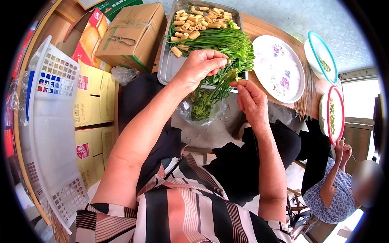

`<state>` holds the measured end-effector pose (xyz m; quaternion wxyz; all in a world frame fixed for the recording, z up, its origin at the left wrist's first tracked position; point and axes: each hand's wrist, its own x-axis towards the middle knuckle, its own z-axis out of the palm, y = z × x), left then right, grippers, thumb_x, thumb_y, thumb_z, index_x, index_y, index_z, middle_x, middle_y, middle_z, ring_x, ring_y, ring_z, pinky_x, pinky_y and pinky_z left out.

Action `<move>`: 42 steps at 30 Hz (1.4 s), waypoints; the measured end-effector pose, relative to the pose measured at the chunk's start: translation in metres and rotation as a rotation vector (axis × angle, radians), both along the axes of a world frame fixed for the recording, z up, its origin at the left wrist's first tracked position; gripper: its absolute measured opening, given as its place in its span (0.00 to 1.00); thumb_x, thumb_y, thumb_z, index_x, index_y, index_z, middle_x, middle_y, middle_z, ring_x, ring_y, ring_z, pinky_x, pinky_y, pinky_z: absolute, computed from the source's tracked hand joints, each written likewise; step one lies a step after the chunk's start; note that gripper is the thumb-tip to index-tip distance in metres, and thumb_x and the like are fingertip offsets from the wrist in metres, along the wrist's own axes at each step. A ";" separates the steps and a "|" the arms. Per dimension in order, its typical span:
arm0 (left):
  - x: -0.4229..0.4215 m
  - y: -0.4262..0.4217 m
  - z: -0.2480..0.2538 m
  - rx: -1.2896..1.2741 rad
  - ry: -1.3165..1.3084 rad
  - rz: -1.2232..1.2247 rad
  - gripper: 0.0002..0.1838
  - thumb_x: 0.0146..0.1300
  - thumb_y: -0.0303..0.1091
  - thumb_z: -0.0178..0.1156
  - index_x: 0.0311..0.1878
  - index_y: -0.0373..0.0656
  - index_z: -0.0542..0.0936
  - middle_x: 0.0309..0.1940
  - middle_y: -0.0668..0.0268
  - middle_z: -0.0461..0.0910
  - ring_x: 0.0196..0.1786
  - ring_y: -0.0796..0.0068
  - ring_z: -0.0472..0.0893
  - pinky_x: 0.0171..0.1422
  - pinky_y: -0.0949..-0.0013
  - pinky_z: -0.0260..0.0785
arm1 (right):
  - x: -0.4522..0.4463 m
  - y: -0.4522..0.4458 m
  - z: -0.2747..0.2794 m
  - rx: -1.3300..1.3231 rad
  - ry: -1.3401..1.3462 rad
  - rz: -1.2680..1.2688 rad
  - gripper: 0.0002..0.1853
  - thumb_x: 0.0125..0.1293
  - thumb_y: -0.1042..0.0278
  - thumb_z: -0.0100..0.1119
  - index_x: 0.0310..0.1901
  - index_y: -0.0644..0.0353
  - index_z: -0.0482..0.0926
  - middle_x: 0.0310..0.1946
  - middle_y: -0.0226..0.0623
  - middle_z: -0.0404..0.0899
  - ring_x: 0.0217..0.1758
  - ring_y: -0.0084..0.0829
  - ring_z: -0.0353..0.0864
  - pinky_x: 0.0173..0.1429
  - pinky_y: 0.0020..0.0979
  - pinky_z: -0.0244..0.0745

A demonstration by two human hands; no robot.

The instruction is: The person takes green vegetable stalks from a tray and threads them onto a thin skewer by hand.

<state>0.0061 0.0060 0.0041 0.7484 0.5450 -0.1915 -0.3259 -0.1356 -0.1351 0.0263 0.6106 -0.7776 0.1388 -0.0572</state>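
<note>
My left hand (202,68) is closed in a pinch over the near edge of a metal tray (163,67); what its fingertips hold, if anything, is too small to make out. My right hand (252,99) pinches the end of some leafy green stems (224,84), which hang down leftward. Under them is a clear plastic bag (185,108) with dark leafy greens (201,106). On the tray, long green stalks (216,39) lie beside a pile of short tan rolls (194,25), several with hollow ends showing.
Right of the tray are a floral white plate (279,69), thin wooden skewers (308,91), a blue-rimmed bowl (320,56) and a red-rimmed bowl (333,113). Cardboard boxes (131,36) and a white plastic basket (52,121) stand left. Another person (330,194) sits at lower right, hands raised.
</note>
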 end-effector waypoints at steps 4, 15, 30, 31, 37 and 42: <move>0.002 0.002 0.001 0.036 -0.070 -0.018 0.10 0.64 0.33 0.61 0.42 0.36 0.81 0.27 0.75 0.76 0.28 0.87 0.69 0.31 0.80 0.58 | 0.000 -0.001 -0.002 0.002 -0.010 0.005 0.09 0.71 0.69 0.51 0.42 0.63 0.80 0.16 0.21 0.64 0.19 0.13 0.60 0.23 0.20 0.57; 0.003 0.007 0.004 0.053 -0.065 -0.074 0.09 0.62 0.31 0.63 0.41 0.35 0.81 0.28 0.73 0.77 0.29 0.86 0.71 0.33 0.80 0.61 | -0.004 -0.001 -0.006 -0.002 -0.024 0.026 0.09 0.71 0.70 0.50 0.43 0.63 0.80 0.15 0.20 0.62 0.19 0.13 0.58 0.23 0.20 0.55; 0.010 0.007 -0.005 0.064 -0.024 -0.147 0.10 0.61 0.32 0.64 0.41 0.37 0.81 0.29 0.72 0.78 0.29 0.86 0.71 0.33 0.81 0.62 | -0.006 -0.001 -0.004 0.008 -0.011 0.050 0.09 0.72 0.70 0.49 0.42 0.64 0.79 0.15 0.20 0.61 0.19 0.13 0.58 0.23 0.20 0.55; 0.010 0.008 -0.004 0.070 -0.025 -0.150 0.10 0.61 0.32 0.64 0.41 0.37 0.81 0.29 0.72 0.78 0.29 0.86 0.71 0.33 0.81 0.62 | -0.006 -0.001 -0.004 0.002 -0.006 0.052 0.10 0.72 0.70 0.49 0.42 0.64 0.79 0.15 0.20 0.61 0.19 0.13 0.58 0.23 0.20 0.55; 0.003 0.007 -0.003 0.064 0.010 -0.193 0.09 0.60 0.33 0.65 0.41 0.37 0.82 0.27 0.73 0.78 0.29 0.86 0.71 0.33 0.81 0.61 | -0.009 0.001 0.002 0.019 0.013 0.057 0.10 0.72 0.69 0.49 0.42 0.63 0.79 0.15 0.21 0.61 0.19 0.14 0.58 0.24 0.20 0.55; -0.008 0.001 0.000 0.117 -0.129 -0.207 0.08 0.59 0.30 0.65 0.39 0.37 0.83 0.28 0.72 0.79 0.31 0.87 0.73 0.36 0.81 0.64 | -0.014 -0.003 -0.005 0.062 0.019 0.050 0.10 0.72 0.68 0.49 0.42 0.63 0.79 0.14 0.20 0.61 0.17 0.13 0.58 0.22 0.19 0.52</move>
